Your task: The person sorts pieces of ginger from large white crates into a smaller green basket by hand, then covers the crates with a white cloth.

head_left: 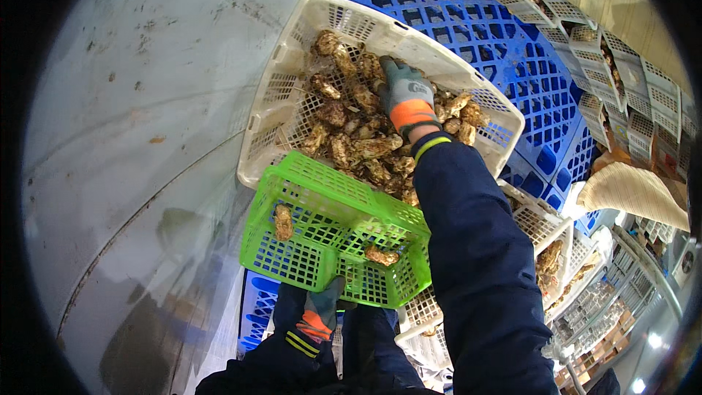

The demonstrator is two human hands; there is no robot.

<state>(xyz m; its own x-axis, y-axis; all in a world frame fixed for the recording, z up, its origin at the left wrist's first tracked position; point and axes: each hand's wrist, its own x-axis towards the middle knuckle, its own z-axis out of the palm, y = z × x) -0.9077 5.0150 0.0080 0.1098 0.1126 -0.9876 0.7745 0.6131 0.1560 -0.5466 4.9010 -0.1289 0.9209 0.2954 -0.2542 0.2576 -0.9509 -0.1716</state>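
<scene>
white plastic makes the big crate (431, 55) at 12 o'clock, with rough brown oysters (374, 148) heaped over its bottom. the gloved right hand (406, 95) reaches into that heap toward 1 o'clock; its fingertips are buried, so i cannot tell what it grips. overlapping the crate's near side, a green basket (333, 178) holds two oysters, one near its 10, one near its 4. the gloved left hand (322, 311) is at its near wall (grip partly hidden, can't tell). the dark right sleeve (475, 234) blocks the crate's 5 o'clock corner. blue pallets (512, 66) and stacked white crates (589, 51) lie toward 2.
</scene>
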